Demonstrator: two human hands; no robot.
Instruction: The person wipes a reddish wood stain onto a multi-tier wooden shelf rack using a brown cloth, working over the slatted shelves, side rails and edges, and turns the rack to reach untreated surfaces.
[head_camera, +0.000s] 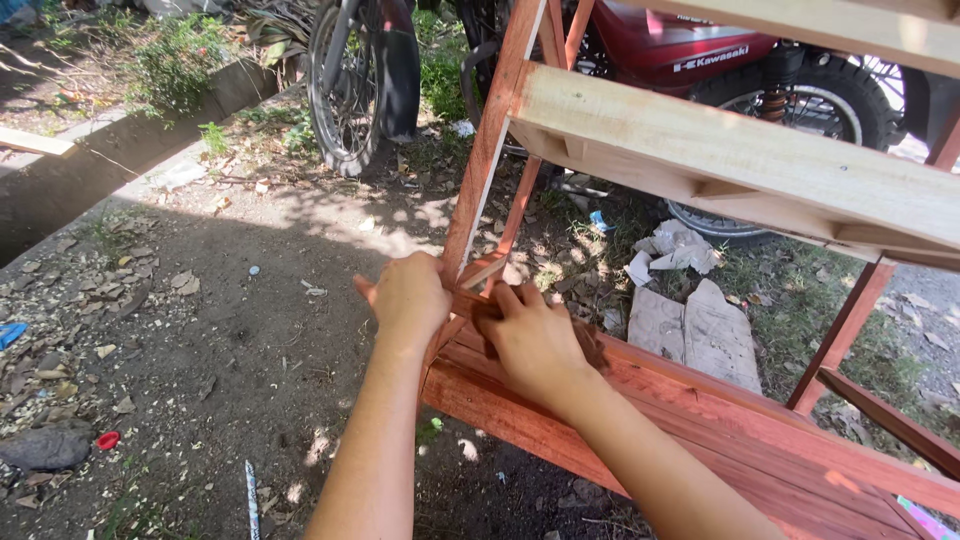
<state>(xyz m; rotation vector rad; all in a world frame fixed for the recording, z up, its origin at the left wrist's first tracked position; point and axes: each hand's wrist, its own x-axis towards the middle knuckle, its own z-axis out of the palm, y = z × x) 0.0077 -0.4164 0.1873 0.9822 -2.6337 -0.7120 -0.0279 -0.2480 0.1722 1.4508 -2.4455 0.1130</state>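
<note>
- Red-stained wooden rail runs low on the frame, its length slanting right from the upright post.
- Left hand clasps the post's joint.
- Right hand, nearer the rail, presses a dark rag onto it.

setting: outdoor yard used as a makeshift woodworking spot. evidence: bare dirt ground strewn with dry leaves, pebbles and litter; concrete kerb at far left with weeds behind it; two parked motorcycles at the far side, a front wheel and a red motorcycle; flattened cardboard on the grass at right; red-stained wooden frame with an unpainted plank in hard sunlight and shade.
</note>
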